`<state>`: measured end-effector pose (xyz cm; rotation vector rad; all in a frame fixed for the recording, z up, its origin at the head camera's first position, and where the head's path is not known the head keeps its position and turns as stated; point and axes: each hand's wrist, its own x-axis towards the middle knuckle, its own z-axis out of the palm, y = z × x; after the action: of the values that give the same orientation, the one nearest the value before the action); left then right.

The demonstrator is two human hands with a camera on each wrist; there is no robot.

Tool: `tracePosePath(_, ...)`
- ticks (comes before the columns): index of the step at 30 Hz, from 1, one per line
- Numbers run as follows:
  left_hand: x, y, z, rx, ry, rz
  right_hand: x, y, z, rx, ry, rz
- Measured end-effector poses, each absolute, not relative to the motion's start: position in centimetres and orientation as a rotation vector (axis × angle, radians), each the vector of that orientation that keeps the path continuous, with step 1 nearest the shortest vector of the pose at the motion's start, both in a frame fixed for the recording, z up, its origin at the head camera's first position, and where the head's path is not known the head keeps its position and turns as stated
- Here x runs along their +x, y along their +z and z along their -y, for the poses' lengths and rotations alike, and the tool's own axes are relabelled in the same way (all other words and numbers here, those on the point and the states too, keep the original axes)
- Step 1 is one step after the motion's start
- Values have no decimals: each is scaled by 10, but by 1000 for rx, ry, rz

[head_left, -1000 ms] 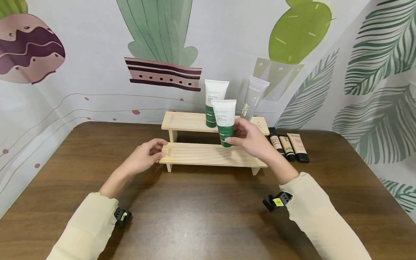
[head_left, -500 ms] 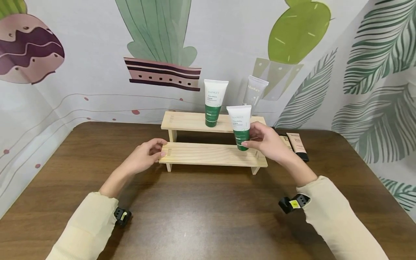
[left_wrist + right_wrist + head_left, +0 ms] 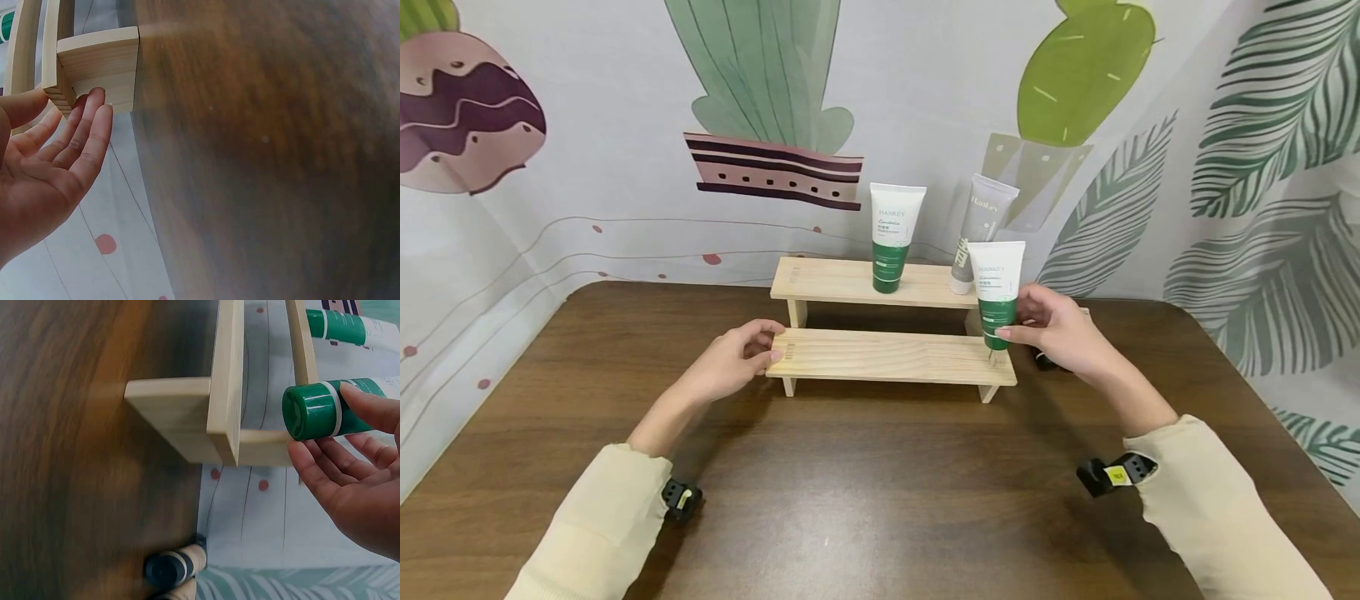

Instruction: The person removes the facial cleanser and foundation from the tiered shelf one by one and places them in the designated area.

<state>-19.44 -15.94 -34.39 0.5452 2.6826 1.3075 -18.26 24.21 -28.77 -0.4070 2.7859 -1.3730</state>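
The left hand (image 3: 733,362) pinches the left end of the lower tier of a two-tier wooden shelf (image 3: 880,354). In the left wrist view its thumb and index finger lie at the board's end, with the other fingers spread. A white-and-green squeeze tube (image 3: 997,287) is gripped by the right hand (image 3: 1058,329), thumb in front. It hangs upright, cap down, above the lower tier's right end; the right wrist view shows its green cap (image 3: 306,412) apart from the board. On the upper tier stand a matching white-and-green tube (image 3: 895,237) and a grey tube (image 3: 981,221), partly hidden.
Small cosmetic tubes (image 3: 181,565) with dark caps lie on the brown table (image 3: 850,483) right of the shelf, mostly hidden behind the right hand in the head view. A patterned cloth (image 3: 625,183) hangs directly behind the table.
The right hand has carried the white-and-green tube rightward along the lower tier, from its middle to above its right end. The left hand has stayed at the left end.
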Motion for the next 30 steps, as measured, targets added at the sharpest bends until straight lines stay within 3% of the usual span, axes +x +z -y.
tracePosePath(14, -196, -345, 160, 550, 1304, -2676, -167, -289, -281, -270, -1196, -2882)
tracePosePath(30, -196, -347, 160, 539, 1316, -2677, -137, -318, -322, -191, -1179, -2772)
